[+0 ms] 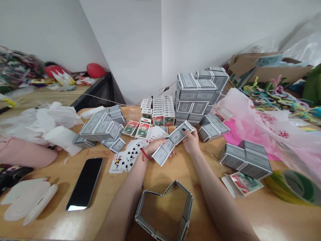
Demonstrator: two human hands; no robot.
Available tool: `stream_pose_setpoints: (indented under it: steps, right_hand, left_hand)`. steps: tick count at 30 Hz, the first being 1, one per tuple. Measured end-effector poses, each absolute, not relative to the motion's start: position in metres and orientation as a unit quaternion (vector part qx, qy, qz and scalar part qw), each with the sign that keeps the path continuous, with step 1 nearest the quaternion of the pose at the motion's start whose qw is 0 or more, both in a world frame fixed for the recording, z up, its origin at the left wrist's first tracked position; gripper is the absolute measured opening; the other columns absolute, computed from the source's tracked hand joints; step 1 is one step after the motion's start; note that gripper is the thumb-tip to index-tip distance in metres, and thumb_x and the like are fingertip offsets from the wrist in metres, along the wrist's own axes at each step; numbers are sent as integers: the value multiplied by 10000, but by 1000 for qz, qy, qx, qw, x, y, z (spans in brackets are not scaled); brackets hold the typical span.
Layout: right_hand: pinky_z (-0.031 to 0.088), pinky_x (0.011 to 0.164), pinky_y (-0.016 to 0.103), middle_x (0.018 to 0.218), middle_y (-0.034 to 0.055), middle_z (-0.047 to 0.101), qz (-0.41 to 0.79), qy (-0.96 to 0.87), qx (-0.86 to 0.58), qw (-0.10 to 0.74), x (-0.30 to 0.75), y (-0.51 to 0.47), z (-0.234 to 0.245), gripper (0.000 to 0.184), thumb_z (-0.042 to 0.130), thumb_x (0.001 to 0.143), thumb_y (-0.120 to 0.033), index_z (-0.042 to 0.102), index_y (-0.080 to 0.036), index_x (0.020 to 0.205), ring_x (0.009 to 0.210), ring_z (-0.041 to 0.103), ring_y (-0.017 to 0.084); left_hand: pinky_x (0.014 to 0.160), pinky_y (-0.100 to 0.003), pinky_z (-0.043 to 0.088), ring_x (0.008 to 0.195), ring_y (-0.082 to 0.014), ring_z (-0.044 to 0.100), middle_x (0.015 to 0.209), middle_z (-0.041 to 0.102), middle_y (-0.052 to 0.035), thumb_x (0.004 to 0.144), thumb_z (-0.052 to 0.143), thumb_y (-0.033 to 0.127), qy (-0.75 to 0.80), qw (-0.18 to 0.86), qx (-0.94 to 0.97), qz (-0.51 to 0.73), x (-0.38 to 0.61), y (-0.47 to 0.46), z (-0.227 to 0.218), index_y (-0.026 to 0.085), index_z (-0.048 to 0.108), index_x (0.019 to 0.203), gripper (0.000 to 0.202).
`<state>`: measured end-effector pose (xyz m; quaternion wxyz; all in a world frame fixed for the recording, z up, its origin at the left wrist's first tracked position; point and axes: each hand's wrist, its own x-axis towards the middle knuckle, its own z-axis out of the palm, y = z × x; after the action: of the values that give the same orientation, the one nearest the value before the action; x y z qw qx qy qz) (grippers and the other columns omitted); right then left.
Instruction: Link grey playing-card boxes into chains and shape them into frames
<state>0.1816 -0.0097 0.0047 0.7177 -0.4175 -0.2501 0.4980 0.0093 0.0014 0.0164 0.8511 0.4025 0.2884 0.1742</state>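
Both my hands hold a strip of joined grey-backed playing cards [173, 142] above the wooden table [120, 197]. My left hand [156, 147], with a red thread at the wrist, is closed on the strip's lower left end. My right hand [192, 140] pinches its upper right end. Just under my left hand lies a fanned spread of face-up cards [132, 154]. Nearer to me stands a heart-shaped frame of cards [164, 211] set on edge.
Stacks of grey card blocks [198, 95] and boxed decks [157, 110] stand behind. More blocks lie left [102, 129] and right [247, 159]. A black phone [85, 182] lies at the left, a pink plastic bag [263, 124] at the right. Another person's pink sleeve [22, 152] rests at far left.
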Motion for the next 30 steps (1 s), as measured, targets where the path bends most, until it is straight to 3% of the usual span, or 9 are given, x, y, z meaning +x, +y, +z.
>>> stream_pose_setpoints:
  steps: [2, 3, 7, 10, 15, 23, 30]
  right_hand:
    - [497, 674, 371, 958, 61, 640, 597, -274, -383, 649, 180, -14, 12, 323, 644, 625, -336, 522, -232, 906, 864, 608, 235]
    - [497, 709, 394, 994, 47, 635, 613, -269, -361, 649, 179, -15, 15, 347, 635, 632, -336, 526, -250, 950, 906, 605, 242]
    - [502, 751, 398, 797, 6, 630, 664, -225, -311, 642, 179, -18, 19, 242, 593, 678, -350, 570, -256, 900, 799, 610, 204]
    - [508, 737, 358, 668, -16, 582, 660, -190, -285, 669, 183, -17, 17, 119, 585, 687, -305, 577, -237, 785, 648, 575, 156]
    - [507, 694, 325, 654, -9, 562, 623, -174, -308, 698, 188, -17, 19, 94, 558, 695, -309, 555, -229, 745, 623, 551, 150]
    - [485, 712, 301, 629, -42, 530, 635, -186, -288, 692, 186, -16, 18, 54, 545, 721, -297, 527, -247, 727, 615, 534, 132]
    - [494, 640, 283, 590, -38, 506, 640, -148, -291, 696, 181, -15, 19, 94, 571, 710, -278, 497, -222, 702, 576, 528, 128]
  left_hand:
    - [586, -298, 490, 608, -204, 639, 696, 672, -119, 857, 414, 369, 296, 850, 414, 137, 11, 0, 16, 77, 578, 1052, 388]
    - [579, -292, 486, 581, -196, 631, 669, 670, -119, 862, 401, 378, 298, 849, 417, 128, 13, -1, 17, 69, 591, 1034, 401]
    - [553, -273, 473, 544, -175, 617, 682, 674, -131, 876, 350, 423, 293, 857, 412, 101, 17, -3, 21, 66, 601, 1031, 463]
    - [558, -274, 475, 595, -178, 627, 782, 682, -143, 878, 290, 494, 258, 882, 390, 63, 16, -2, 21, 88, 587, 1067, 538]
    - [515, -254, 462, 597, -160, 610, 905, 673, -149, 848, 277, 584, 242, 905, 350, 14, 13, 3, 12, 125, 533, 1143, 602]
    - [467, -246, 408, 545, -151, 568, 886, 661, -161, 860, 267, 556, 250, 909, 332, 40, 16, 2, 6, 94, 529, 1126, 593]
    - [446, -238, 376, 530, -143, 533, 868, 644, -151, 862, 266, 537, 222, 922, 318, 24, 17, 4, 0, 96, 473, 1180, 582]
